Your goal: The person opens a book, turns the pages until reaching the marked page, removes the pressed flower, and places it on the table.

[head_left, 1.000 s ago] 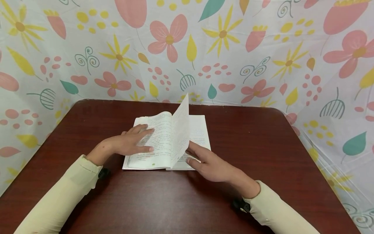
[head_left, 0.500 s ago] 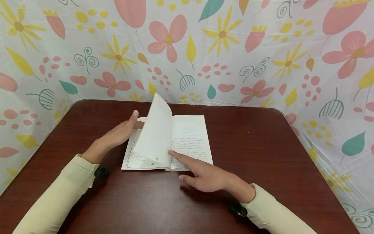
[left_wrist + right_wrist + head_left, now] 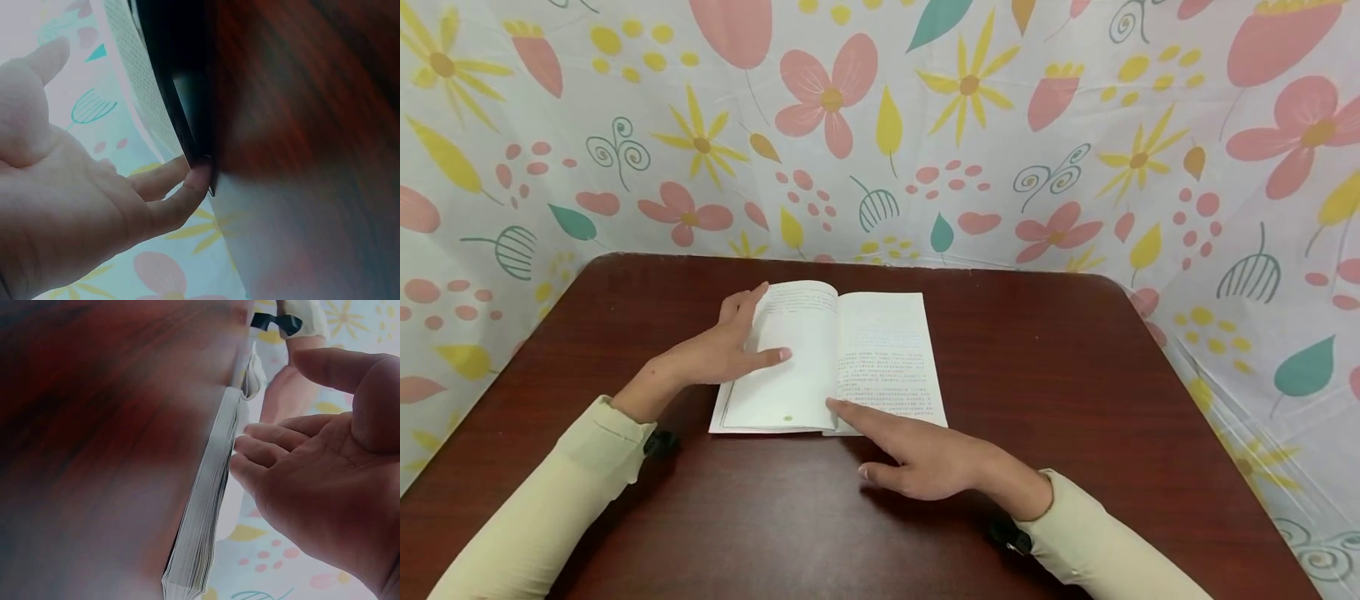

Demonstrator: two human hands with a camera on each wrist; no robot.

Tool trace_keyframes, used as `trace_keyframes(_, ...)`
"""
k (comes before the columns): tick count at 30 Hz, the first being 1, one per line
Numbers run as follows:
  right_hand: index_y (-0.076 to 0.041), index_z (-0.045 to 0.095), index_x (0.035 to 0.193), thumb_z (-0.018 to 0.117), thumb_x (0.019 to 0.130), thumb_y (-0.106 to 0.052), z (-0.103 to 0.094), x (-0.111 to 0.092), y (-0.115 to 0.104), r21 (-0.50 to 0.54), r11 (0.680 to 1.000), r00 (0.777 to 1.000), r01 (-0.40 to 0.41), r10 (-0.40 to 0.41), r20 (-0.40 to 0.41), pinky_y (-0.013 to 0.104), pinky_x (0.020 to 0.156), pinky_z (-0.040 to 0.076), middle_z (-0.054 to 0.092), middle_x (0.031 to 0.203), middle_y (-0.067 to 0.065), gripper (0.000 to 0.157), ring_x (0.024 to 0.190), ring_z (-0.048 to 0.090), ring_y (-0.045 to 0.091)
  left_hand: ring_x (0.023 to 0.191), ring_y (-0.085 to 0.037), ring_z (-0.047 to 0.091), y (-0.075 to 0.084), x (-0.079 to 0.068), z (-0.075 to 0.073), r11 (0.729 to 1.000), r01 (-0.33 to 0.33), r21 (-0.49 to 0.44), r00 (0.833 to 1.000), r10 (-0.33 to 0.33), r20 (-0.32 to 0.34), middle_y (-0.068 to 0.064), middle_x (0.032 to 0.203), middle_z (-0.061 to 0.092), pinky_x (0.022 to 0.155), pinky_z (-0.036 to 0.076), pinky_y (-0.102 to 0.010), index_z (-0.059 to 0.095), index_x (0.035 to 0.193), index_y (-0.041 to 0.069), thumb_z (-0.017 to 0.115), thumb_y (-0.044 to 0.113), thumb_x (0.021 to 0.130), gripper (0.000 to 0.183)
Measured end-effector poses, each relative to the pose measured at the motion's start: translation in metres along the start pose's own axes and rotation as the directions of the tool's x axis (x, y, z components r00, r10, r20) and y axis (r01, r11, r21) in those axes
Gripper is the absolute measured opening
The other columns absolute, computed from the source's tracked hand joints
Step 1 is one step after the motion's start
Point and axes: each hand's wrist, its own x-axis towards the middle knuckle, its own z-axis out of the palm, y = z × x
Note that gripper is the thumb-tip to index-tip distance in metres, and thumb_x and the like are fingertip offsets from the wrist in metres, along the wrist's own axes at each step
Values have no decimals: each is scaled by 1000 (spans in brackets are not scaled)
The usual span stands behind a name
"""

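An open paperback book (image 3: 886,333) with printed pages lies on the table in the head view. Over its left page is my left hand (image 3: 709,354), its fingers along the page's outer edge and the thumb extended above the paper. In the left wrist view, fingertips of the left hand (image 3: 94,187) touch the book's edge while the thumb stands apart. My right hand (image 3: 928,457) has its fingers straight, the index fingertip by the spine low on the right page. The thick page block of the book (image 3: 203,500) shows in the right wrist view beside the right hand (image 3: 319,469).
A dark reddish-brown table (image 3: 1045,375) with rounded far corners carries the book. Behind and beside it hangs a white cloth (image 3: 917,75) printed with flowers and leaves. Black straps with small devices sit at both wrists, below light sleeves (image 3: 550,500).
A raised page has swung from right to left and now lies on the left side. My left hand lifted off, then came back over that page; my right hand let go and moved slightly left.
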Motion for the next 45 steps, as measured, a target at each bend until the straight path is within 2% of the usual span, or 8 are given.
trace_keyframes(4, -20, 10, 172, 60, 109, -19, 0, 0, 0, -22, 999, 1000, 23, -23, 4, 39, 129, 21, 12, 177, -9, 81, 161, 13, 6, 148, -49, 36, 1, -3, 3, 996, -30, 83, 998, 26, 50, -22, 171, -17, 115, 39, -63, 2, 172, 23, 71, 61, 96, 109)
trace_keyframes(7, -14, 22, 171, 62, 108, -19, -2, -1, 3, -153, 985, 996, 79, -83, -22, 39, 128, 26, 19, 177, -3, 75, 161, 19, 10, 150, -52, 32, 1, -3, 6, 989, -69, 131, 995, 58, 87, -21, 172, -16, 114, 34, -71, 10, 172, 23, 73, 59, 96, 105)
trace_keyframes(11, -6, 50, 157, 70, 103, -20, -7, -1, 10, -403, 910, 982, 94, -152, -114, 40, 122, 37, 39, 169, 5, 59, 156, 37, 19, 158, -51, 12, -2, -3, 8, 978, -93, 187, 991, 72, 115, -22, 173, -11, 112, 21, -82, 17, 172, 24, 75, 57, 95, 102)
trace_keyframes(14, -9, 63, 146, 77, 99, -23, -13, -2, 15, -488, 872, 976, 35, -136, -173, 40, 115, 46, 49, 161, 4, 51, 149, 47, 21, 159, -48, 6, -3, -3, 10, 970, -96, 223, 988, 66, 140, -22, 174, -5, 113, 19, -82, 19, 172, 23, 75, 58, 94, 102)
trace_keyframes(23, -15, 77, 123, 87, 90, -19, -27, -5, 26, -494, 869, 969, -43, -85, -233, 36, 96, 58, 63, 147, -1, 34, 134, 62, 18, 159, -48, 9, -3, -7, 7, 957, -123, 262, 978, 71, 198, -20, 175, 5, 116, 18, -78, 18, 172, 23, 72, 61, 95, 102)
trace_keyframes(35, -15, 82, 103, 80, 95, -9, -38, -11, 30, -438, 898, 973, 29, -127, -195, 30, 91, 58, 73, 132, -1, 10, 120, 70, 12, 160, -47, 7, -3, -6, 7, 959, -114, 261, 977, 60, 206, -19, 176, 4, 117, 16, -78, 17, 172, 23, 74, 59, 95, 102)
trace_keyframes(39, -14, 83, 99, 78, 96, -4, -44, -14, 31, -429, 902, 971, 52, -147, -190, 30, 91, 58, 77, 121, -4, 11, 114, 71, 8, 160, -47, 7, -2, -6, 7, 959, -119, 255, 977, 67, 203, -20, 176, 5, 116, 17, -78, 18, 172, 22, 74, 58, 95, 102)
trace_keyframes(45, -12, 83, 99, 81, 92, -1, -53, -19, 35, -483, 875, 941, 31, -189, -281, 32, 91, 58, 75, 117, -3, 14, 110, 70, 11, 160, -48, 7, -2, -7, 7, 959, -124, 256, 976, 71, 208, -21, 175, 5, 116, 16, -79, 18, 172, 21, 73, 57, 96, 101)
